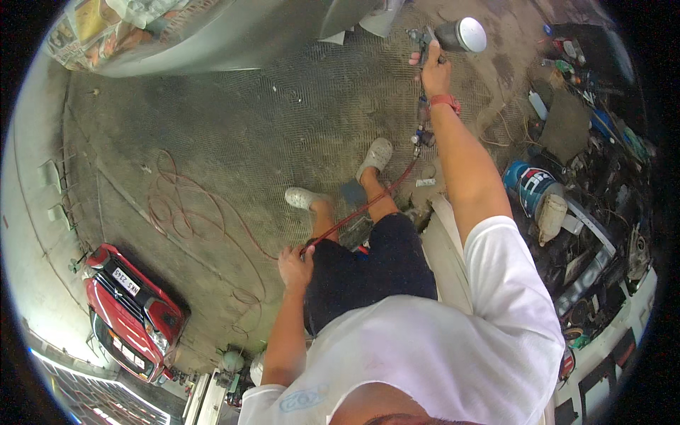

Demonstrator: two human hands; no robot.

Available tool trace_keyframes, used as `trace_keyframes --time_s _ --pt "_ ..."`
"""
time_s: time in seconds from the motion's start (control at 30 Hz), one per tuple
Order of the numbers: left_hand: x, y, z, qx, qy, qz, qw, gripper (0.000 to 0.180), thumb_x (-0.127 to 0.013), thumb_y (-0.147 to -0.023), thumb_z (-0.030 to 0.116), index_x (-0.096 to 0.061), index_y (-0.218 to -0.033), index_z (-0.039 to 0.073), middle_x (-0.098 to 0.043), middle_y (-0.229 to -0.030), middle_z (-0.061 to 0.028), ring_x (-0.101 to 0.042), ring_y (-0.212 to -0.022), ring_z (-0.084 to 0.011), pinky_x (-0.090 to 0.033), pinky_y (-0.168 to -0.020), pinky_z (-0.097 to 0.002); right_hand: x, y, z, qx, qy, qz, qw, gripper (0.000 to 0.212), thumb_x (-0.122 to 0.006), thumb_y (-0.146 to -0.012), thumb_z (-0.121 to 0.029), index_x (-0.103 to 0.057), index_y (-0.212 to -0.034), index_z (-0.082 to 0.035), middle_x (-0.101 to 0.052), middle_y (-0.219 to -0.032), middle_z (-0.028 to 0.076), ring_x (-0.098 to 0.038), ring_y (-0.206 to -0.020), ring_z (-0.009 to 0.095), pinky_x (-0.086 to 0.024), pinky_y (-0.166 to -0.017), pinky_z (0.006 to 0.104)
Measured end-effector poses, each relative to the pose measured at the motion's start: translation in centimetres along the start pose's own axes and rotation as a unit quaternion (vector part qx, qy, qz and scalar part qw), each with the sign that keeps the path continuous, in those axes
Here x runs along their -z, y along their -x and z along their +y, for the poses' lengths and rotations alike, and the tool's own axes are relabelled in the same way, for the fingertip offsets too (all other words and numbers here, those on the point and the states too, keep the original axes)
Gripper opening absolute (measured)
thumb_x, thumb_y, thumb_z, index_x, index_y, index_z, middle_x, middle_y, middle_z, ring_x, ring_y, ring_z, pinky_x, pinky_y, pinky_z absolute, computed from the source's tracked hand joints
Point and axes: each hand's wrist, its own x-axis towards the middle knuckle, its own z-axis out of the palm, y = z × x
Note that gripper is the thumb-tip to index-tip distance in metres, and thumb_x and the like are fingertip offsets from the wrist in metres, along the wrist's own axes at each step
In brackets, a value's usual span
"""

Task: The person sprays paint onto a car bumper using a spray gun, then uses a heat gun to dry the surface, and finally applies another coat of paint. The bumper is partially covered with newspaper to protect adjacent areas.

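Widest free room: bare floor (212,117) ahead and left, between the grey curved panel (276,35) and the 2 shoes (376,155). Panel limits reach beyond. Red hose (358,210) slants across the legs from left hand (295,267) toward spray gun (423,48) in right hand (434,69), a barrier between them. Loose hose loops lie floor-left. Right side: blue bucket (528,185) and piled clutter (616,212) block passage.
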Motion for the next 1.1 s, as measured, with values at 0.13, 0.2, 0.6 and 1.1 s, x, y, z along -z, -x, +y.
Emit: trace_keyframes --time_s 0.13,0.2,0.6,1.1 --pt "-0.6 0.2 -1.9 0.038 0.018 -0.019 0.999 0.040 -0.075 -0.097 0.048 -0.083 -0.108 0.010 -0.069 -0.105 -0.0197 -0.064 -0.105 -0.0429 -0.051 -0.096 -0.0544 -2.2 0.8 1.7 -0.043 0.046 -0.014 0.998 0.055 -0.053 -0.112 -0.053 -0.076 -0.104 -0.003 -0.079 -0.086 0.007 -0.072 -0.068 0.017 -0.054 -0.052 0.0323" --pt "-0.4 0.1 -2.1 0.070 0.022 -0.042 0.996 0.040 -0.076 -0.096 0.048 -0.083 -0.107 0.010 -0.069 -0.104 -0.0197 -0.064 -0.105 -0.0429 -0.051 -0.097 -0.0543 -4.2 2.6 4.0 -0.042 0.036 -0.050 0.997 0.055 -0.054 -0.112 -0.052 -0.077 -0.103 -0.003 -0.079 -0.085 0.007 -0.072 -0.073 0.017 -0.056 -0.060 0.0343" --pt "-1.8 1.3 -10.2 0.038 -0.037 -0.012 0.999 0.034 -0.079 -0.093 0.046 -0.083 -0.101 0.013 -0.072 -0.097 -0.0136 -0.066 -0.104 -0.0381 -0.052 -0.095 -0.0510 -9.6 20.5 4.1 -0.009 0.004 -0.307 0.952 0.049 -0.055 -0.113 -0.043 -0.064 -0.153 -0.017 -0.079 -0.107 0.004 -0.058 -0.060 0.010 -0.055 -0.062 0.0296" --pt "-0.2 -6.4 19.4 -0.042 -0.018 -0.159 0.986 0.049 -0.069 -0.101 0.054 -0.080 -0.112 0.007 -0.073 -0.110 -0.0197 -0.067 -0.106 -0.0437 -0.052 -0.095 -0.0538 14.1 -13.6 -9.0 -0.001 -0.053 -0.253 0.966 0.067 -0.041 -0.114 -0.059 -0.061 -0.148 -0.005 -0.076 -0.102 0.010 -0.072 -0.092 0.018 -0.051 -0.053 0.0286"
